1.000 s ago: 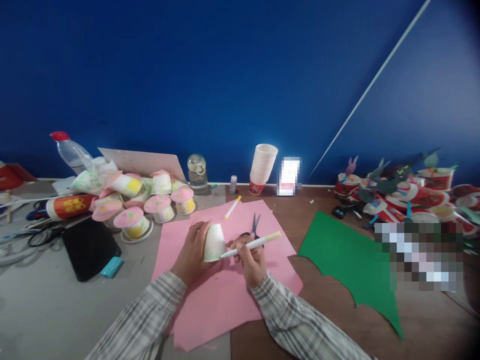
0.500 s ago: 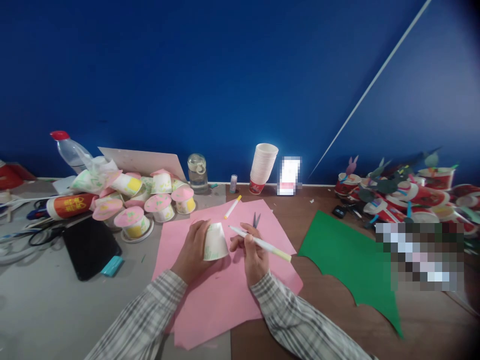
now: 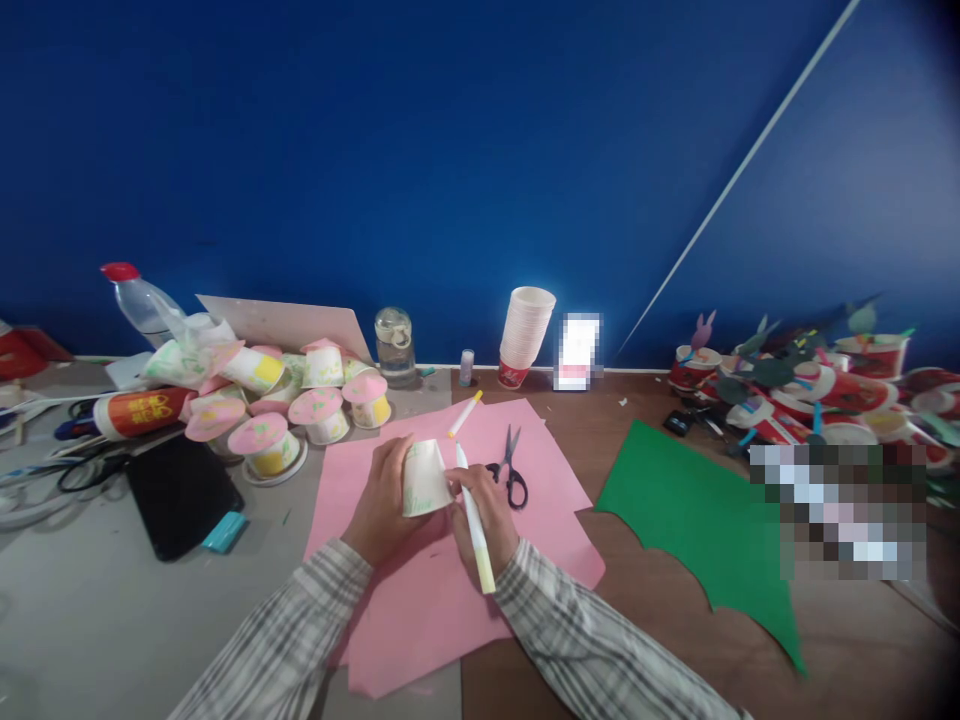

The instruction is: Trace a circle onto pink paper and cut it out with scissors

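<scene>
My left hand (image 3: 386, 505) is closed round a white paper cup (image 3: 426, 480) with green marks drawn on its side. At the cup's right side is my right hand (image 3: 484, 515), its fingers against or very near the wall. It holds a white marker pen (image 3: 474, 525) with a pale yellow end pointing toward me. Pink paper (image 3: 427, 640) lies under both hands. Just right of my right hand rest black-handled scissors (image 3: 511, 470), blades pointing away. A second marker (image 3: 466, 414) with yellow ends lies beyond the cup on the pink paper.
Several decorated cups (image 3: 326, 415) with pink tops crowd the left side, near a black tablet-like slab (image 3: 180, 500). A tall stack of paper cups (image 3: 526, 335) stands by the blue wall. Green paper (image 3: 697, 520) lies to the right, before a heap of red cups (image 3: 847, 385).
My right hand has moved left to the cup, and the marker has swung from slanting sideways to pointing away from me. The scissors' handles have come into view. The cup shifted slightly left.
</scene>
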`<action>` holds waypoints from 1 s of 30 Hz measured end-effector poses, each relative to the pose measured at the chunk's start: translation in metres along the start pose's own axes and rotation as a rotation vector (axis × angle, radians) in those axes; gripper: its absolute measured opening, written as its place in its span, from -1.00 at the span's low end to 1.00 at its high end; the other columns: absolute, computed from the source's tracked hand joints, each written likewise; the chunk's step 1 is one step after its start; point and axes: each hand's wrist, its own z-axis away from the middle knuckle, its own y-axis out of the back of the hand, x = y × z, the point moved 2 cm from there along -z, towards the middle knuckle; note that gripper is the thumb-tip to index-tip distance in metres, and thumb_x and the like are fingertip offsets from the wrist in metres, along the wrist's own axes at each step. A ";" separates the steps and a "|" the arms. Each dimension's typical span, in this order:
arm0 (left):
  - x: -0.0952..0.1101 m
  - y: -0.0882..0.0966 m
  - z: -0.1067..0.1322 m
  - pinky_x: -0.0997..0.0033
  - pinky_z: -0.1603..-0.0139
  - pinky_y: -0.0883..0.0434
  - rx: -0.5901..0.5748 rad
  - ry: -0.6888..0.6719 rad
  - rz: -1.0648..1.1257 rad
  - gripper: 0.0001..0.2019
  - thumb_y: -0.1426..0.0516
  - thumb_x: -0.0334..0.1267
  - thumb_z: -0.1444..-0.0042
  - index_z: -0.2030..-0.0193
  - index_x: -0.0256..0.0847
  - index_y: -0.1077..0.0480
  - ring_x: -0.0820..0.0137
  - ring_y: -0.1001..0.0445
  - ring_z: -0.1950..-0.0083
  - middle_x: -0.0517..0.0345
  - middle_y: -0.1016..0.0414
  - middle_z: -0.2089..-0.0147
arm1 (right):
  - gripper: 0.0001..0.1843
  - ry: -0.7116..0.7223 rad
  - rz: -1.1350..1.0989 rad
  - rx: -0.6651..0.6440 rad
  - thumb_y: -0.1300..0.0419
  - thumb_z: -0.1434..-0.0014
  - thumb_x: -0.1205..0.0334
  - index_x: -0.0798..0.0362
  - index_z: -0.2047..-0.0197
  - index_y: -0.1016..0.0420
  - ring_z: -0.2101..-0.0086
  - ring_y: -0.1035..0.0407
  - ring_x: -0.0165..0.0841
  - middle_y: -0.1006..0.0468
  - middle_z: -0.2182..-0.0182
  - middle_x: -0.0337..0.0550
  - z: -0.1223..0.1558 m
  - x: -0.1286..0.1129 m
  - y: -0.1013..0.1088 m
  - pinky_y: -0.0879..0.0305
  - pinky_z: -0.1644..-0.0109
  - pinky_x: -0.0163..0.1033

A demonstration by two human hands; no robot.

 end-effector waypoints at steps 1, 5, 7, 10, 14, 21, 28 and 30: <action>0.000 0.000 0.000 -0.11 -0.02 -0.31 0.001 -0.001 0.003 -0.21 -0.23 -0.04 0.24 -0.12 -0.19 0.03 0.06 -0.21 -0.05 -0.11 -0.20 0.02 | -0.54 0.026 0.017 -0.008 0.03 0.08 0.57 0.02 0.13 -0.35 0.42 -0.32 -0.24 -0.37 0.43 -0.18 0.000 0.000 0.000 -0.27 0.33 -0.19; 0.001 0.000 0.000 -0.14 0.00 -0.31 -0.008 -0.005 0.008 -0.19 -0.24 -0.05 0.26 -0.12 -0.21 0.04 0.04 -0.22 -0.04 -0.12 -0.19 0.02 | -0.56 0.106 0.068 -0.037 0.01 0.02 0.56 0.00 0.08 -0.32 0.42 -0.32 -0.24 -0.41 0.40 -0.16 0.001 0.000 0.000 -0.28 0.33 -0.19; 0.002 0.000 0.000 -0.13 -0.01 -0.31 -0.028 -0.010 0.004 -0.16 -0.25 -0.05 0.29 -0.12 -0.24 0.04 0.03 -0.21 -0.04 -0.14 -0.18 0.02 | -0.59 0.125 0.101 -0.052 0.02 -0.04 0.55 0.00 0.09 -0.33 0.43 -0.31 -0.25 -0.40 0.43 -0.17 0.002 0.001 0.000 -0.28 0.33 -0.20; 0.003 0.000 0.001 -0.13 -0.05 -0.30 -0.060 -0.017 -0.010 -0.13 -0.25 -0.05 0.31 -0.13 -0.25 0.06 0.03 -0.18 -0.06 -0.14 -0.18 0.00 | -0.66 0.154 0.169 -0.091 0.02 -0.11 0.51 0.00 0.10 -0.35 0.45 -0.29 -0.27 -0.38 0.46 -0.18 0.004 0.004 0.001 -0.25 0.34 -0.21; 0.003 0.001 0.002 -0.12 -0.07 -0.28 -0.108 -0.015 -0.028 -0.10 -0.26 -0.07 0.31 -0.16 -0.22 0.10 0.03 -0.15 -0.10 -0.14 -0.16 -0.05 | -0.74 0.219 0.292 -0.127 0.01 -0.16 0.44 0.02 0.13 -0.37 0.45 -0.27 -0.26 -0.38 0.48 -0.18 0.002 0.002 0.004 -0.20 0.34 -0.20; 0.002 -0.002 0.004 -0.12 -0.08 -0.25 -0.076 -0.061 -0.065 -0.14 -0.22 -0.10 0.23 -0.18 -0.23 0.14 0.05 -0.18 -0.09 -0.16 -0.19 -0.05 | -0.75 0.287 0.390 -0.224 0.03 -0.17 0.41 0.00 0.17 -0.41 0.48 -0.24 -0.26 -0.38 0.50 -0.17 0.002 -0.004 0.002 -0.16 0.38 -0.20; 0.001 -0.003 0.003 -0.10 0.00 -0.33 -0.047 -0.096 -0.102 -0.18 -0.21 -0.12 0.20 -0.17 -0.20 0.11 0.04 -0.25 -0.03 -0.13 -0.25 0.01 | -0.67 0.084 -0.073 0.004 -0.03 -0.10 0.40 -0.03 0.07 -0.37 0.46 -0.34 -0.23 -0.44 0.46 -0.17 0.007 -0.005 0.005 -0.28 0.33 -0.13; 0.002 -0.002 0.002 -0.10 0.02 -0.34 -0.032 -0.107 -0.119 -0.21 -0.20 -0.11 0.18 -0.17 -0.19 0.10 0.05 -0.25 -0.02 -0.11 -0.26 0.02 | -0.70 -0.059 -0.250 0.035 -0.03 -0.12 0.32 -0.03 0.06 -0.38 0.50 -0.36 -0.26 -0.46 0.47 -0.18 0.005 -0.005 0.008 -0.31 0.36 -0.14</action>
